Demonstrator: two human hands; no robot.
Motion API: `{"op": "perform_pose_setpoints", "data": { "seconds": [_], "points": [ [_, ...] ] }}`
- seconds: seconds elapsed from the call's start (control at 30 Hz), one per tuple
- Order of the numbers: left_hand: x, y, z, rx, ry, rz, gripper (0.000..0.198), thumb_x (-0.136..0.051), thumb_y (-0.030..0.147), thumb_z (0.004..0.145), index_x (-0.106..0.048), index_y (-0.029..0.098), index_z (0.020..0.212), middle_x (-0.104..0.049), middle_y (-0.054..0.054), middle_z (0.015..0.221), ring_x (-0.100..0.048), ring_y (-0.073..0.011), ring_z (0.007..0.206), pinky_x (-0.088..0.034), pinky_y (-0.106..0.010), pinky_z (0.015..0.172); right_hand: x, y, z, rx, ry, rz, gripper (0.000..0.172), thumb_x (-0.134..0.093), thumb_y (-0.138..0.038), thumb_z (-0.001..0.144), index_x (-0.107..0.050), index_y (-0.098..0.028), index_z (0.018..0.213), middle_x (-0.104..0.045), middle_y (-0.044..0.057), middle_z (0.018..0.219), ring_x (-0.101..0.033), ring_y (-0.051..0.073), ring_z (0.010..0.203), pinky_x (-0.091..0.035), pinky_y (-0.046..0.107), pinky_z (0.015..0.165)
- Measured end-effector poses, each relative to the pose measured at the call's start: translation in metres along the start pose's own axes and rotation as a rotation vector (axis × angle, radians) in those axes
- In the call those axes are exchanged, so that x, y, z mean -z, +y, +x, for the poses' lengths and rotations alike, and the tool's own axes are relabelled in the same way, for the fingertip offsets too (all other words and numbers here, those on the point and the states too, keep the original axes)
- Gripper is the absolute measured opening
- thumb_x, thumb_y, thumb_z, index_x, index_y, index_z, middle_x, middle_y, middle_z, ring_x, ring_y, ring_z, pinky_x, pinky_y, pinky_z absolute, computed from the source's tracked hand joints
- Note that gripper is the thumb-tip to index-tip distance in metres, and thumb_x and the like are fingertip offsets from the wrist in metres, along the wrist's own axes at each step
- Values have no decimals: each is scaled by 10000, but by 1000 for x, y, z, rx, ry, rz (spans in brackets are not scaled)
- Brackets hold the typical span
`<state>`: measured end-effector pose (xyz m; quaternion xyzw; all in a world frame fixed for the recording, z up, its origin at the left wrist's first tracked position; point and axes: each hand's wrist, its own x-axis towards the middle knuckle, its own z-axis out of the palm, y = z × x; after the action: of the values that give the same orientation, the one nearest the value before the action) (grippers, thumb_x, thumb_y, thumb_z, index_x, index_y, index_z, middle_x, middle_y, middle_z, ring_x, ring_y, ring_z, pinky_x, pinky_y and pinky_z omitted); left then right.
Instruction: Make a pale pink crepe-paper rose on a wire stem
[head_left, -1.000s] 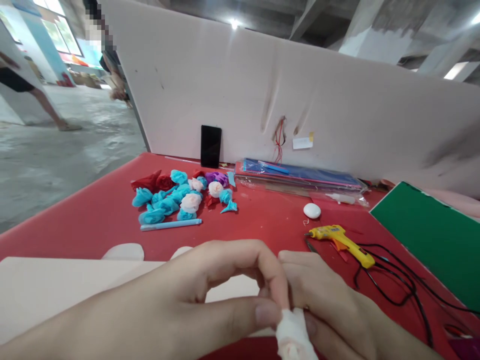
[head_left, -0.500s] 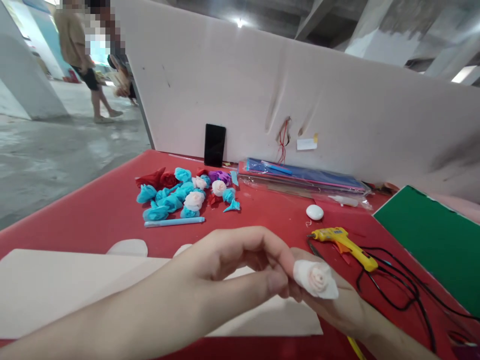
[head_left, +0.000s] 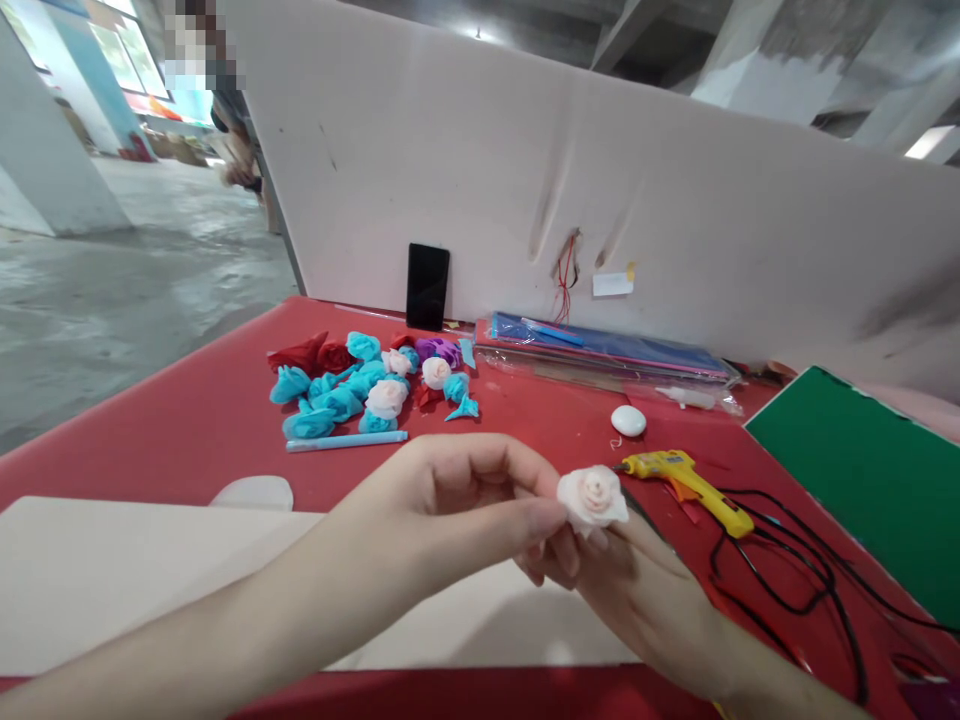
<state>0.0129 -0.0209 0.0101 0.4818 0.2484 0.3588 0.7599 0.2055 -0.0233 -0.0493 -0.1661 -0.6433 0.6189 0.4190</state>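
Note:
A small pale pink paper rose [head_left: 594,497] is held up above the red table [head_left: 187,430], its rolled face turned toward me. My left hand [head_left: 465,500] pinches its left side between thumb and curled fingers. My right hand [head_left: 637,590] grips it from below, its fingers closed under the bloom. A pale pink paper sheet [head_left: 112,580] lies on the table under my left forearm.
A pile of blue, red, white and purple paper flowers [head_left: 360,385] and a blue pen [head_left: 346,441] lie further back. A yellow glue gun [head_left: 686,480] with a black cable [head_left: 795,580], a white oval object [head_left: 628,421], packs of coloured paper [head_left: 600,350], a green board [head_left: 870,480], and a black phone [head_left: 427,286] against the white partition.
Both hands have lifted the rose up and away from me; it was low and half hidden, and now its rolled face shows. A person walking at the back left has gone from view.

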Motion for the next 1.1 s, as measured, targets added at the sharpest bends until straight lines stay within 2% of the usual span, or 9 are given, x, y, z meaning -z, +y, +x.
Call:
{"op": "perform_pose_setpoints", "data": {
  "seconds": [0.17,0.3,0.47,0.7,0.9,1.1],
  "points": [
    [0,0,0,0,13,-74,145,-752,88,890,-773,162,767,-763,27,701,-687,-69,697,-533,-112,661,-8,-10,-8,-180,92,71,276,-455,-383,1106,-688,-247,1050,-546,4,898,-475,150,853,-404,284,832],
    [-1,2,0,9,36,-84,143,-752,86,864,-787,170,754,-776,29,688,-689,-64,678,-511,-101,626,-7,-8,-11,-164,97,136,278,-441,-383,1111,-675,-263,1020,-545,-14,896,-469,137,841,-387,260,825],
    [1,-1,0,24,34,-48,91,-783,135,819,-777,177,739,-779,28,699,-699,-79,700,-488,-112,609,-7,-7,-12,-249,99,88,336,-438,-487,1091,-629,-237,972,-547,5,915,-482,161,888,-380,308,878],
    [0,-1,0,23,68,-2,64,-776,180,795,-781,177,731,-752,26,687,-645,-87,687,-457,-144,605,-9,-11,-6,-218,82,14,360,-440,-541,1077,-589,-239,951,-501,0,873,-454,167,839,-384,326,836],
    [-2,0,-1,15,70,6,80,-774,202,800,-778,200,720,-746,27,701,-634,-106,704,-472,-174,645,-13,-15,-6,-222,137,-93,404,-400,-578,1073,-577,-241,937,-498,3,870,-449,166,823,-394,319,799],
    [-1,-1,-2,13,81,5,74,-774,196,811,-791,207,740,-740,20,718,-649,-111,731,-481,-172,665,-16,-15,-6,-118,197,-135,318,-441,-475,1095,-586,-263,907,-513,-34,813,-465,121,761,-386,247,712]
  ]
}}
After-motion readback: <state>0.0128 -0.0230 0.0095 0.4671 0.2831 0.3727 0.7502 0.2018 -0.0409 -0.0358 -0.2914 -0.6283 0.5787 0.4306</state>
